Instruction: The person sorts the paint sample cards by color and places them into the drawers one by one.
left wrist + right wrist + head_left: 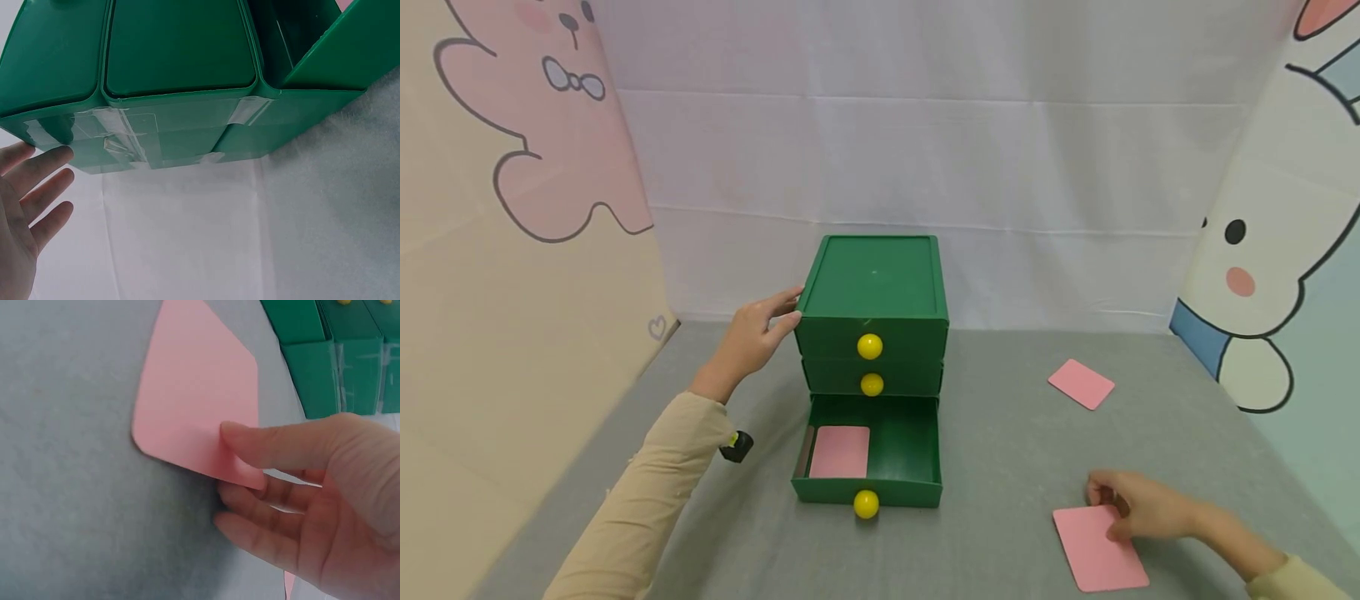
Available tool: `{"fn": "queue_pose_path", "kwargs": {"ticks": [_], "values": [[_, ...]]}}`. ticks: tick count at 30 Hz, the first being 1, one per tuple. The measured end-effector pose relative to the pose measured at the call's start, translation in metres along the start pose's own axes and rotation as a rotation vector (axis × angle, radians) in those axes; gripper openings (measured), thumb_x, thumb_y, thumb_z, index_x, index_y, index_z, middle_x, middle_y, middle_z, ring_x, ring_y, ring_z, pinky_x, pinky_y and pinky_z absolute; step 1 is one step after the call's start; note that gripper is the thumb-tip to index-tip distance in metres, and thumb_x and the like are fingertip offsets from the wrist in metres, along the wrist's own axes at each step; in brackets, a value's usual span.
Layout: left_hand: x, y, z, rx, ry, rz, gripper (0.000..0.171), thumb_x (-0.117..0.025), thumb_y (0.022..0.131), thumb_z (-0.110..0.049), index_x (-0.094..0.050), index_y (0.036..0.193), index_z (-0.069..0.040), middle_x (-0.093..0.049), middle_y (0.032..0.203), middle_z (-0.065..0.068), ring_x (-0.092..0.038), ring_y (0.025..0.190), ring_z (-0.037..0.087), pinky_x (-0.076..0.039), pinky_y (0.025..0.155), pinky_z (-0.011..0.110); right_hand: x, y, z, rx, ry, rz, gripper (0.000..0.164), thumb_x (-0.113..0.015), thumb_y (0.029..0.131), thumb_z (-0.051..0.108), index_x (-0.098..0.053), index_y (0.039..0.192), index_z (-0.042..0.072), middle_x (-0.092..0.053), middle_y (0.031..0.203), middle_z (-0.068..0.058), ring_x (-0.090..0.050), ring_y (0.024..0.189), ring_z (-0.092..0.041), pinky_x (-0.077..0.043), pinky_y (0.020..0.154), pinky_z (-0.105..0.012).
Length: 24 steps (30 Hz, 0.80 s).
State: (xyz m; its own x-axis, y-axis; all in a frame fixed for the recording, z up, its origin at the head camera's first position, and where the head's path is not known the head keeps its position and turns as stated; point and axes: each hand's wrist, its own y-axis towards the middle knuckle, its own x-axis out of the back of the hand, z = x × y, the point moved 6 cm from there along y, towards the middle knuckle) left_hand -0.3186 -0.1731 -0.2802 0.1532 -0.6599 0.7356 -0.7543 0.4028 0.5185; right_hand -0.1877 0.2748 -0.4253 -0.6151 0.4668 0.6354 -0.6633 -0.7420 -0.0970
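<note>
A green drawer unit (874,279) with yellow knobs stands on the grey table; its lowest drawer (906,446) is pulled out. A pink card (840,452) lies at the left inside that drawer. My left hand (754,337) rests against the unit's upper left side, its fingers extended, as the left wrist view also shows. At the right front, my right hand (1150,504) pinches the far edge of another pink card (1093,550). In the right wrist view the thumb lies on top of this card (194,387) and the fingers are beneath its edge.
One more pink card (1081,384) lies flat farther back on the right. A white curtain (925,167) hangs behind the table, with cartoon-printed panels (1247,292) on both sides. The open drawer and its yellow knob (866,504) jut toward the front.
</note>
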Motion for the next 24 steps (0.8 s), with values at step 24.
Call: {"fn": "queue_pose_path", "kwargs": {"ticks": [24], "values": [[0.001,0.0,-0.002,0.002,-0.007,0.01,0.043,-0.049,0.094,-0.016,-0.043,0.135,-0.003,-0.056,0.121,0.021,-0.056,0.107,0.034,-0.043,0.086,0.052,0.049,0.03,0.036,-0.054,-0.057,-0.049,0.017,-0.048,0.083,-0.012,-0.052,0.087,0.003,-0.05,0.078,-0.002,-0.05,0.058,-0.006,-0.049,0.049,-0.026]]}}
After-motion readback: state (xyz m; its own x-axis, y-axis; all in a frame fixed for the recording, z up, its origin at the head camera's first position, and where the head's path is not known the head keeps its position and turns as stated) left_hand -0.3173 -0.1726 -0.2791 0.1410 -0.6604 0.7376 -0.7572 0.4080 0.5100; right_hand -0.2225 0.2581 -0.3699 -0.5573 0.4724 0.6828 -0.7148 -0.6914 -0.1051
